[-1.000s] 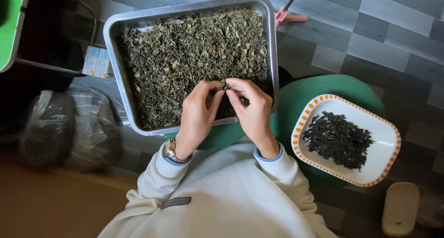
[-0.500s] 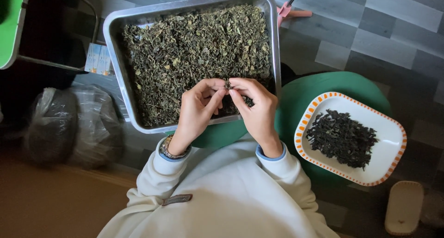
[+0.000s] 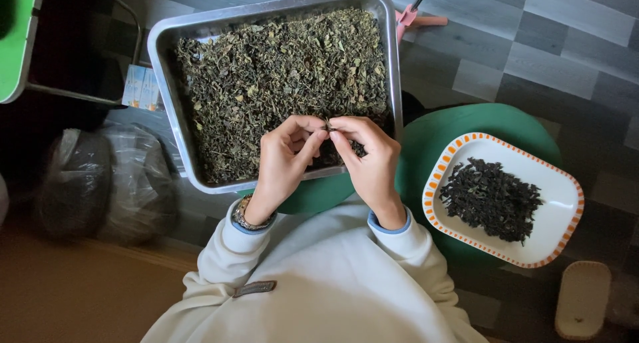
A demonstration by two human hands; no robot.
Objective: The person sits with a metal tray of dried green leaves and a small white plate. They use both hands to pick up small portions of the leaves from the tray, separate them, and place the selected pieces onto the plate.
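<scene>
A large metal tray [image 3: 163, 83] holds a heap of dried green leaves [image 3: 279, 76]. My left hand [image 3: 283, 160] and my right hand [image 3: 366, 156] meet over the tray's near edge. Their fingertips pinch one small dried leaf piece [image 3: 327, 125] between them. A watch sits on my left wrist. To the right, a white oval plate with an orange rim [image 3: 562, 213] carries a pile of darker sorted leaves [image 3: 492, 200].
The plate rests on a green round stool [image 3: 466, 123]. Dark plastic bags [image 3: 100, 176] lie at the left on the floor. A green table edge [image 3: 16, 36] is at top left. A pink tool [image 3: 419, 13] lies beyond the tray. A beige object [image 3: 582, 300] sits at bottom right.
Both hands stayed over the tray's near edge, the fingertips drawing closer together around the small leaf piece. The view shifted slightly.
</scene>
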